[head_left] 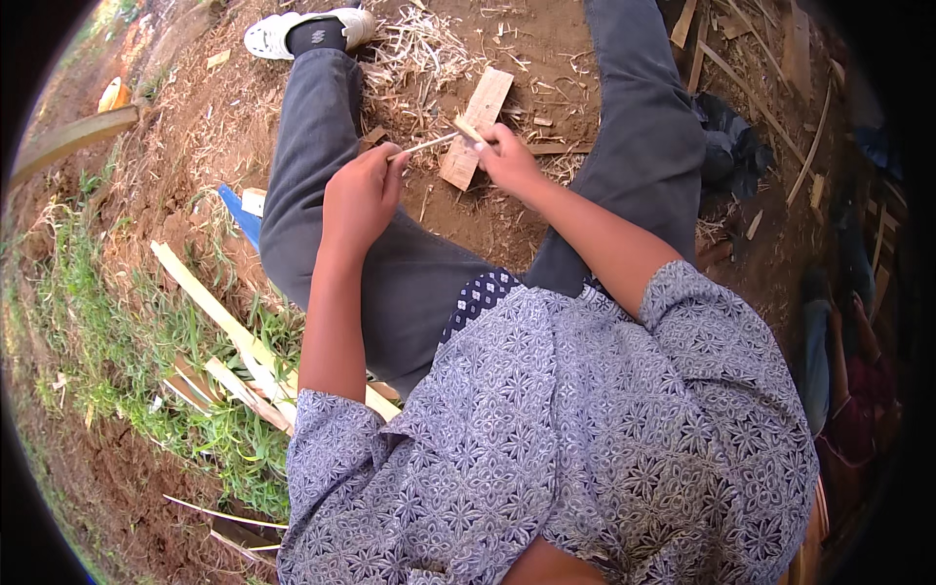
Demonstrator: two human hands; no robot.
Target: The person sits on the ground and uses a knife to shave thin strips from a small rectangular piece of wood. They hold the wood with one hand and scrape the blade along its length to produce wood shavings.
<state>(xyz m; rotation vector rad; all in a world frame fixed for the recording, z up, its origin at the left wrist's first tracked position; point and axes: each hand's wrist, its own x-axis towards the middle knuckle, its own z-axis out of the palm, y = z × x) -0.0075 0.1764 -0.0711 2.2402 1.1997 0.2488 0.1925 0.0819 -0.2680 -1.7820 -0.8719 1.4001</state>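
Work appears partway along: the thin stick (424, 146) already looks slender and nearly straight, though how much shaping is left cannot be judged. It runs from the left hand (361, 192), whose grip is closed on one end left of the flat plank (490, 95), to the plank's left edge. The right hand (509, 163) has its grip pinched around a short, blunt piece (468, 129), apparently wood, over the plank. That plank is pale and oblong; wispy, straw-coloured shavings (414, 47) litter brown soil (502, 216) beyond it.
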